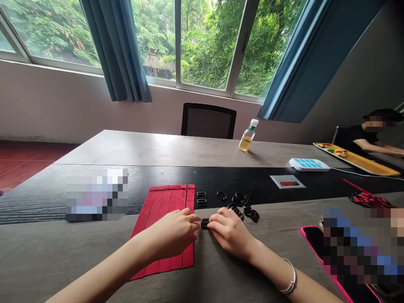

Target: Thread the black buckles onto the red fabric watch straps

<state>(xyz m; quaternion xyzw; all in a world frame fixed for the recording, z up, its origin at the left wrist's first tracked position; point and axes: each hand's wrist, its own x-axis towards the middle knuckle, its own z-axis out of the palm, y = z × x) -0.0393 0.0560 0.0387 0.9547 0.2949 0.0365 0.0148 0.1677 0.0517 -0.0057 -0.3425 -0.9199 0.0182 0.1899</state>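
Nearest, on the grey near part of the bench (78,256), a silver bracelet (289,277) circles the right wrist, and farther right lies a pink-rimmed dark tray (311,239), its contents blurred out. The right hand (232,233) has its grip closed on a small black buckle (205,223), fingertips at its right side, just beside the edge of the red straps (167,206). The left hand (176,231) is over those straps, which lie flat side by side; its grip is released, fingers loosely bent toward the buckle without visibly touching it

Just beyond, two black slides (201,202) lie one behind the other beside the straps, a single black ring (221,195) sits apart, and a loose cluster of black fittings (246,201) is behind the right hand. A blurred-out item (94,195) lies at the left, a red-and-black tangle (372,199) far right

Farther back are a flat pale frame (276,182), a white case with blue cells (309,164) and a yellow tray (362,162). A bottle of amber liquid (246,143) stands on the far part, with a mesh-backed chair (208,122) behind, a seated person (372,136) far right, then blue curtains (121,50) and windows (205,46) full of greenery
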